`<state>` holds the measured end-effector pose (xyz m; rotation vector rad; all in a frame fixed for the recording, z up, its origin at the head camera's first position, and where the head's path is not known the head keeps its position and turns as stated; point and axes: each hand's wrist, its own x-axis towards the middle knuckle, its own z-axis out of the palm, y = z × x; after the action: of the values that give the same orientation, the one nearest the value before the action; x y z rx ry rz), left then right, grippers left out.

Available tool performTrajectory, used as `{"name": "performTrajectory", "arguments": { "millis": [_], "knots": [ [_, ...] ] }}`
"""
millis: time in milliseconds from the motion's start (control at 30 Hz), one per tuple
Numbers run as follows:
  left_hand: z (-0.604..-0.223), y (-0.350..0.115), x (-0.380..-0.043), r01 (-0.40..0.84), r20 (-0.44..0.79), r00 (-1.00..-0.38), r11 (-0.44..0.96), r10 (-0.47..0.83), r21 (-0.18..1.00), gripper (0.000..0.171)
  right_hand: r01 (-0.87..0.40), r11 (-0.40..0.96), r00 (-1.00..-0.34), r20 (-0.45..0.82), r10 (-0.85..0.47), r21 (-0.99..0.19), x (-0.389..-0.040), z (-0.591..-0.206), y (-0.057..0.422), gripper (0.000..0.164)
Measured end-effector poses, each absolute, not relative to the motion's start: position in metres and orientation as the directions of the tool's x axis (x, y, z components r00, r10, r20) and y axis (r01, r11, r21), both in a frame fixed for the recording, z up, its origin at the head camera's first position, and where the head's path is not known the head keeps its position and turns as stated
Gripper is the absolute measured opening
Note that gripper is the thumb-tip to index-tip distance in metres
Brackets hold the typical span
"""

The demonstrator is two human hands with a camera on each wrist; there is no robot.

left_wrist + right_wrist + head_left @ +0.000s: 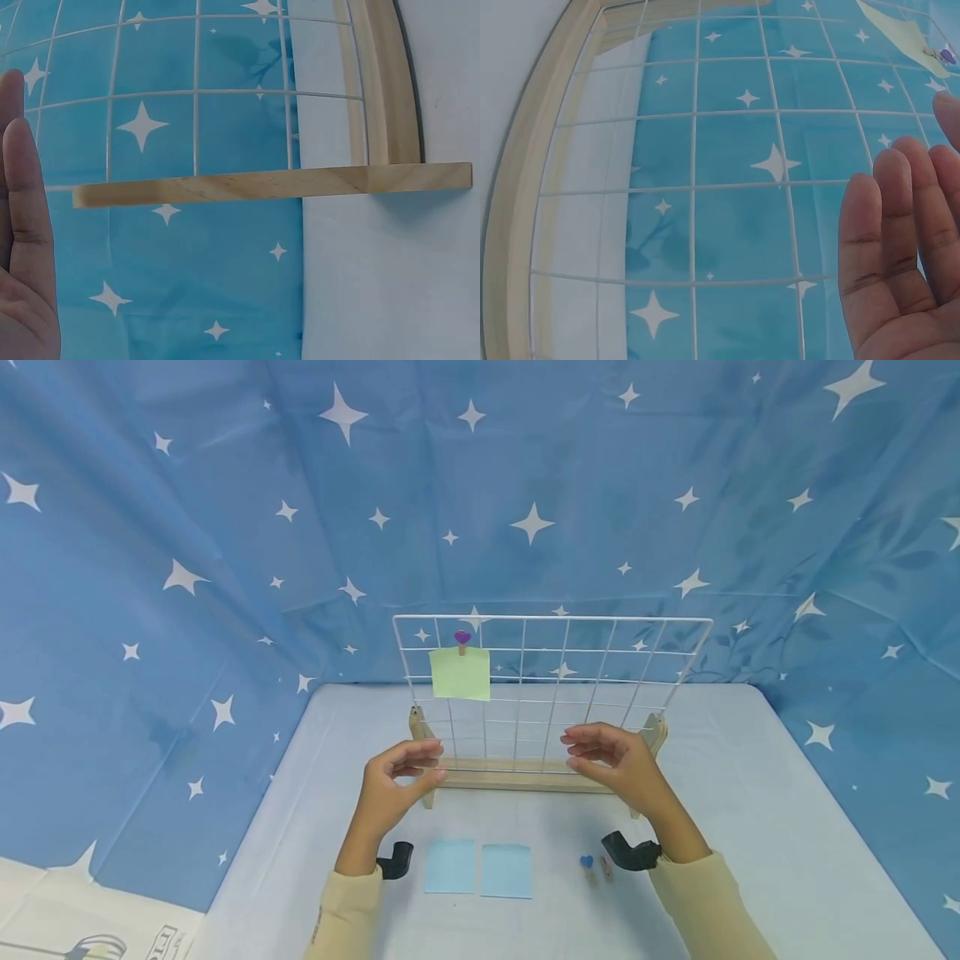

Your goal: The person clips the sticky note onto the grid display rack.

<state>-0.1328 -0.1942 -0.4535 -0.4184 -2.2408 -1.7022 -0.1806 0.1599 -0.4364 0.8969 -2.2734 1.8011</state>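
In the head view a white wire grid (517, 700) leans back in a wooden stand (525, 779). A green sticky note (460, 677) hangs at its upper left, held by a small clothespin with a purple heart (462, 637). My left hand (393, 785) hovers near the stand's left end, fingers relaxed and thumb apart, holding nothing. Opposite it, my right hand (618, 764) hovers before the grid's right part, fingers gently bent and nothing between them. Two blue sticky notes (450, 867) lie side by side on the table. Nearer the right wrist lie a blue-heart clothespin (587, 864) and a reddish clothespin (606, 868).
A white cloth covers the table (750, 777). Blue star-patterned curtain (525, 485) stands behind and along both sides. Each wrist wears a black mount (633, 853). At the lower left a pale printed cloth (90, 918) shows a whisk drawing.
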Motion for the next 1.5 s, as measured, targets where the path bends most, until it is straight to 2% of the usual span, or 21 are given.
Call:
{"name": "performTrajectory", "arguments": {
  "millis": [467, 900, 1200, 1500],
  "knots": [
    [-0.472, -0.198, -0.125, 0.384, 0.381, -0.922, 0.249, 0.061, 0.889, 0.033, -0.496, 0.127, -0.823, 0.419, -0.383, -0.859, -0.173, -0.451, 0.167, 0.029],
    [-0.489, -0.198, -0.117, 0.375, 0.374, -0.926, 0.255, 0.053, 0.891, 0.034, -0.442, 0.184, -0.863, 0.360, -0.353, -0.878, -0.163, -0.470, 0.175, 0.030],
    [-0.496, -0.198, -0.115, 0.361, 0.362, -0.931, 0.250, 0.047, 0.898, 0.034, -0.470, 0.151, -0.846, 0.395, -0.357, -0.870, -0.157, -0.475, 0.177, 0.031],
    [-0.500, -0.198, -0.113, 0.344, 0.346, -0.937, 0.260, 0.039, 0.902, 0.033, -0.446, 0.143, -0.859, 0.377, -0.347, -0.883, -0.155, -0.482, 0.179, 0.031]
  ]
}}
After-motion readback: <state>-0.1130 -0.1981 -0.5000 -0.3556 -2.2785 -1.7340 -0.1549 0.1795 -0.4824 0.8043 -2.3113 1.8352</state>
